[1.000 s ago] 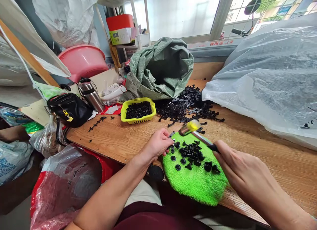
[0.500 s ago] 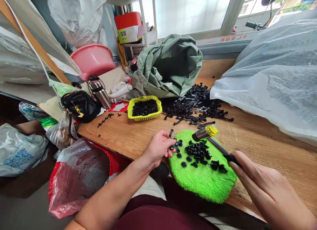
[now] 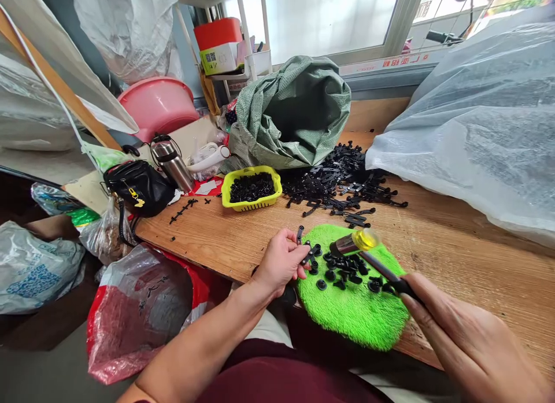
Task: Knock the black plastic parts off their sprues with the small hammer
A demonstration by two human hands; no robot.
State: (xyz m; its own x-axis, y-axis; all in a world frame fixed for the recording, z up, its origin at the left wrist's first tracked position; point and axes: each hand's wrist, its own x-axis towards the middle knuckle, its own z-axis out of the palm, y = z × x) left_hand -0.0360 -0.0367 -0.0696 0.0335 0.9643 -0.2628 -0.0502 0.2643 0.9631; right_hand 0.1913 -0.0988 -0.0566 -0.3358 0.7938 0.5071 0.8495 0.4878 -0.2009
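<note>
My left hand (image 3: pixel 284 258) pinches a black plastic part (image 3: pixel 309 254) at the left edge of a green fluffy cloth (image 3: pixel 359 322). In my right hand (image 3: pixel 451 319) is the black handle of a hammer (image 3: pixel 353 242), its yellow and dark head raised over the cloth, just right of the pinched part. Small black round pieces (image 3: pixel 321 284) and a loose cluster of black pieces (image 3: pixel 349 267) lie on the cloth below the hammer head.
Behind the cloth stands a yellow basket (image 3: pixel 251 204) of small black pieces. A pile of black parts (image 3: pixel 342 177) spreads before a green woven sack (image 3: pixel 299 111). White plastic sheeting (image 3: pixel 477 148) covers the right; a black bag (image 3: pixel 139 186) and steel flask (image 3: pixel 172 163) stand left.
The hammer head has moved slightly left and down, closer to my left hand. My left hand still pinches the black part, and the camera view has shifted a little.
</note>
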